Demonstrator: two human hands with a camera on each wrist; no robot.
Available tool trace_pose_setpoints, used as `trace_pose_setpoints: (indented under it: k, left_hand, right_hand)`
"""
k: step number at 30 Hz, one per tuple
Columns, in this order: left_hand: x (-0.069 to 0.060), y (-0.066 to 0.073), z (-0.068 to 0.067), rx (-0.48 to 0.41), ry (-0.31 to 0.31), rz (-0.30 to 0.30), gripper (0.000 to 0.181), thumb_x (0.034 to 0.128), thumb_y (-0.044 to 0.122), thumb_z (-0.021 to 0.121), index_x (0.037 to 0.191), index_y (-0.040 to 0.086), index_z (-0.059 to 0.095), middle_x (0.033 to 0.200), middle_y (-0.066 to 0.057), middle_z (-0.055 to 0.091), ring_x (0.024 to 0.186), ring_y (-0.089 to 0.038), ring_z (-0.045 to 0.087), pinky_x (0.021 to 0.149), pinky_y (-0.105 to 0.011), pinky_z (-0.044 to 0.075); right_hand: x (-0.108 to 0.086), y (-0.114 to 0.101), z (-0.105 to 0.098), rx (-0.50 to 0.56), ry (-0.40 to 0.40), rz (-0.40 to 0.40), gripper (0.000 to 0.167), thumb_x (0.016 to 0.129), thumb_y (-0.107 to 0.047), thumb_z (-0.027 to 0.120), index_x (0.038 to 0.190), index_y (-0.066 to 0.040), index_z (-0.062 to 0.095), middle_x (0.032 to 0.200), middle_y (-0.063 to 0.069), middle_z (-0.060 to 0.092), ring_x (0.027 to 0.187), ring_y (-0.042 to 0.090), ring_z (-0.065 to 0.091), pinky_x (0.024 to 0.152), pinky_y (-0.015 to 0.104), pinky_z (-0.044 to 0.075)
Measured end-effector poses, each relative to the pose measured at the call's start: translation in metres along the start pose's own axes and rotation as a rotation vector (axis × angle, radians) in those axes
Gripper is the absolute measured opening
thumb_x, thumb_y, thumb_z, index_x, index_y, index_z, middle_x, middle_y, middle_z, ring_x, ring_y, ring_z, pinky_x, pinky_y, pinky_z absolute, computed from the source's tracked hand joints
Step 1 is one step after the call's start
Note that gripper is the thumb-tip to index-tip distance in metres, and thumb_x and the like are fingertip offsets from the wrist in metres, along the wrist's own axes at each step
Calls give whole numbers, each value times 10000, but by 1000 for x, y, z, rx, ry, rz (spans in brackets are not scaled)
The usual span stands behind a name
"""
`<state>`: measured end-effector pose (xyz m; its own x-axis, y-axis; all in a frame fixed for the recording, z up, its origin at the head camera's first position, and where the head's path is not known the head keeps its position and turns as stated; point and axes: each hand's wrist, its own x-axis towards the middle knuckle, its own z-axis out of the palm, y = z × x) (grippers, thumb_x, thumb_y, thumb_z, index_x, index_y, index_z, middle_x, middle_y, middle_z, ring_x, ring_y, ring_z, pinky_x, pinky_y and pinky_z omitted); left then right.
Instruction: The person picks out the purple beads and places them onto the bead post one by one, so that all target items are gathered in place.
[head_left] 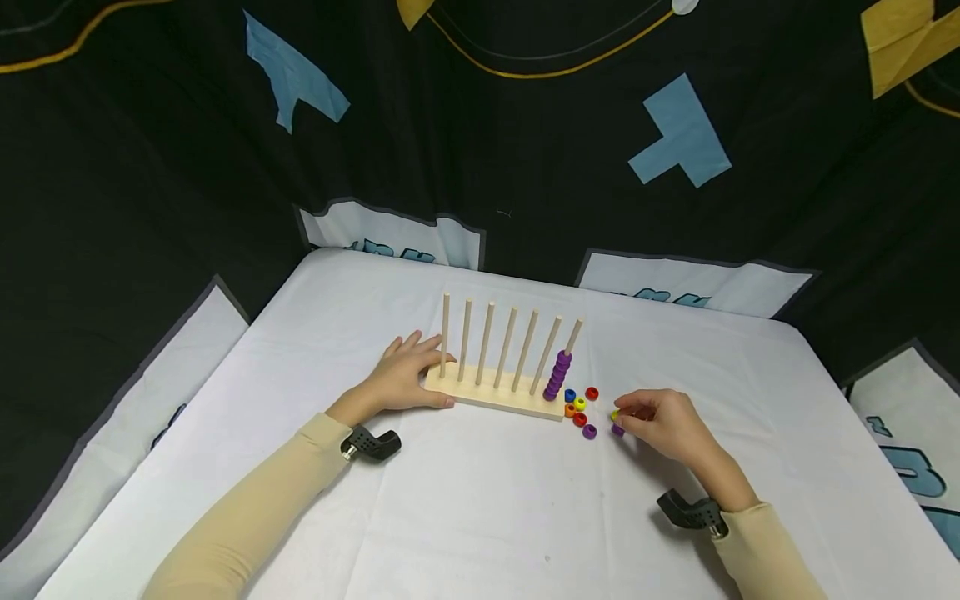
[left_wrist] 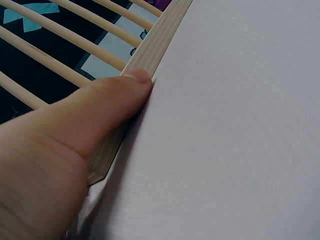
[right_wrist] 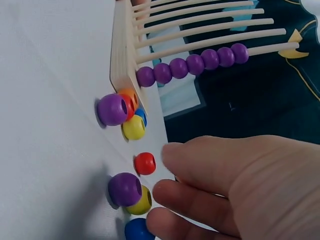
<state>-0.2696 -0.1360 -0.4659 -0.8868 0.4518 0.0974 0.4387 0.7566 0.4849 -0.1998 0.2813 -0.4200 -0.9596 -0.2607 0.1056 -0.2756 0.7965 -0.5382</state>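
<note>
A wooden peg stand (head_left: 495,398) with a row of upright pegs stands on the white table. Purple beads (head_left: 557,375) are stacked on its rightmost peg. My left hand (head_left: 401,375) grips the stand's left end, its thumb (left_wrist: 115,100) along the front edge of the base. Over loose beads right of the stand hovers my right hand (head_left: 667,421), fingers bent and nothing visible between them. Just by its fingertips lie a purple bead (right_wrist: 125,189), a yellow bead (right_wrist: 145,202) and a blue bead (right_wrist: 139,229); a red bead (right_wrist: 145,163) is nearby.
Several loose beads lie against the stand's right end, among them another purple bead (head_left: 589,432), an orange bead (head_left: 569,410) and a blue bead (head_left: 570,395). A white cloth (head_left: 465,517) covers the table. Behind it hangs a dark curtain (head_left: 480,158) with coloured patches.
</note>
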Motion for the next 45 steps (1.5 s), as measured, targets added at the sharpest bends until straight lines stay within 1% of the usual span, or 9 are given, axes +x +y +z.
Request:
trace_pose_setpoints:
  k: [5, 10, 13, 16, 23, 27, 36, 45]
  left_hand:
    - [0, 0, 0, -4, -3, -2, 701, 746, 553, 833, 1325, 193, 672, 1635, -176, 375, 1549, -507, 184, 1234, -712, 75]
    - [0, 1, -2, -3, -6, -5, 702, 746, 547, 833, 1330, 194, 668, 1638, -172, 372, 1552, -504, 180, 1236, -709, 72]
    - [0, 1, -2, 1, -8, -6, 706, 750, 549, 830, 1338, 194, 664, 1640, -170, 368, 1553, -501, 179, 1238, -706, 72]
    - [0, 1, -2, -2, -11, -8, 710, 751, 548, 831, 1342, 193, 662, 1643, -167, 363, 1556, -496, 172, 1241, -700, 67]
    - [0, 1, -3, -4, -7, -10, 715, 750, 546, 831, 1344, 186, 661, 1642, -173, 363, 1555, -500, 173, 1241, -700, 67]
    - [1, 0, -2, -2, -5, -6, 716, 751, 549, 828, 1343, 182, 662, 1640, -173, 366, 1554, -500, 176, 1241, -700, 68]
    - [0, -1, -1, 12, 3, 7, 709, 750, 548, 831, 1333, 181, 666, 1622, -199, 389, 1535, -530, 202, 1222, -728, 89]
    - [1, 0, -1, 10, -2, -4, 722, 748, 555, 831, 1347, 188, 661, 1632, -183, 377, 1546, -511, 189, 1232, -715, 78]
  right_hand:
    - [1, 2, -1, -7, -48, 13, 126, 839, -65, 776, 963, -43, 786, 836, 37, 759, 673, 81, 571, 576, 199, 497]
    - [1, 5, -1, -16, -78, 9, 129, 821, -52, 792, 950, -55, 785, 909, 59, 776, 720, 75, 600, 624, 193, 515]
    - [1, 6, 0, -25, -88, -9, 151, 808, -46, 805, 958, -52, 784, 943, 73, 781, 741, 75, 605, 644, 193, 517]
    - [1, 7, 0, -35, -91, -22, 177, 794, -34, 817, 967, -43, 784, 949, 79, 780, 731, 81, 589, 631, 193, 511]
    - [1, 7, 1, -75, -106, -87, 225, 777, -18, 821, 1000, -32, 789, 966, 89, 776, 698, 51, 529, 605, 202, 476]
    - [1, 8, 3, -82, -112, -110, 237, 769, -11, 823, 1003, -27, 790, 972, 100, 771, 695, 48, 513, 600, 203, 464]
    - [0, 6, 5, -101, -114, -131, 208, 771, -16, 832, 974, -45, 798, 943, 72, 758, 711, 76, 518, 606, 200, 459]
    - [0, 4, 5, -101, -107, -141, 173, 795, -43, 825, 965, -63, 798, 941, 58, 761, 729, 70, 526, 621, 200, 468]
